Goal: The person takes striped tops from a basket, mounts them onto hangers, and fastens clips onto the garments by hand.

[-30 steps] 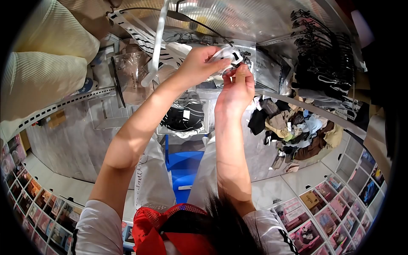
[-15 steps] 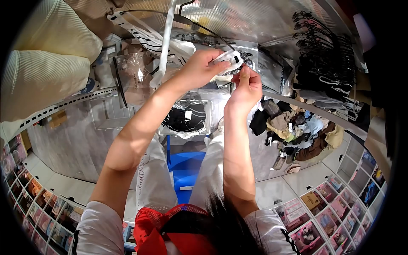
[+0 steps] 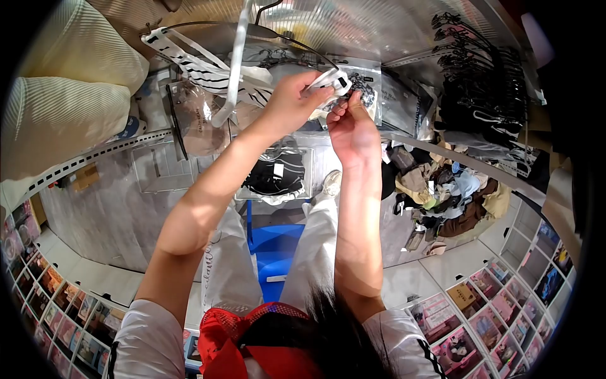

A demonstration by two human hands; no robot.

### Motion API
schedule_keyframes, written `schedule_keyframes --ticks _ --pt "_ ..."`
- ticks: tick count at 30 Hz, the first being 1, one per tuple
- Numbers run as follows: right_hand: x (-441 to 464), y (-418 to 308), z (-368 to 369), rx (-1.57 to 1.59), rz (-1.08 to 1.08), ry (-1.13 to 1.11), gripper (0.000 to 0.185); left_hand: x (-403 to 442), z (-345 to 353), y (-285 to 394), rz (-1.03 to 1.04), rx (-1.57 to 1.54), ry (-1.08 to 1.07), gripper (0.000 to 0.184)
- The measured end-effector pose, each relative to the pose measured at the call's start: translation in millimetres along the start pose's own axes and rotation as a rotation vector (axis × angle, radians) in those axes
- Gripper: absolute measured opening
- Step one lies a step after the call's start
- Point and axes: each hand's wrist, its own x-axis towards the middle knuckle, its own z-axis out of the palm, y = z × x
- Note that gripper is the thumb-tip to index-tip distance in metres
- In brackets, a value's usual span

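A black hanger [image 3: 222, 24] carries a white strappy garment with black stripes [image 3: 211, 77], its left end hooked through a strap. My left hand [image 3: 295, 103] is closed on the garment's white strap near the hanger's right end. Just right of it, my right hand [image 3: 355, 126] is closed in a pinch, palm partly turned towards me. What lies between its fingertips is too small to make out. A white pole [image 3: 236, 63] passes in front of the garment, left of my left hand. Part of the garment is hidden behind my left hand and forearm.
Several black hangers [image 3: 470, 57] hang at the right. Below them lies a pile of mixed clothes [image 3: 461, 189]. A clear bin [image 3: 308, 183] with black items stands above a blue stool [image 3: 278, 243]. Cream cushions [image 3: 69, 107] fill the left. Clear-bagged goods [image 3: 201, 117] lie on the shelf.
The hanger and garment have shifted left, and more of the stripes shows. My right hand has moved left and turned its palm further into view. My left hand keeps its hold on the strap.
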Motion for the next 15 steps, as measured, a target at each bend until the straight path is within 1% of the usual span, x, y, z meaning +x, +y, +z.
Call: schedule_keyframes --ticks 2,6,8,11,14,15 --pt "-1 1 4 0.074 0.043 0.016 0.013 -2 -1 2 0.025 0.09 -0.001 0.017" --pt "-2 14 14 -0.011 -0.144 0.173 0.014 -5 7 4 0.097 0.174 0.075 0.016" --pt "-3 19 21 -0.044 -0.248 0.234 0.015 -8 10 4 0.05 0.16 0.097 0.016" --pt "-3 19 18 -0.09 -0.257 0.227 0.016 -10 13 5 0.022 0.115 0.112 0.017" --pt "-5 15 17 -0.309 -0.278 0.252 0.018 -11 11 7 0.009 0.105 0.085 0.017" --pt "-5 15 16 -0.342 -0.327 0.221 0.017 -11 11 7 0.003 0.109 0.071 0.018"
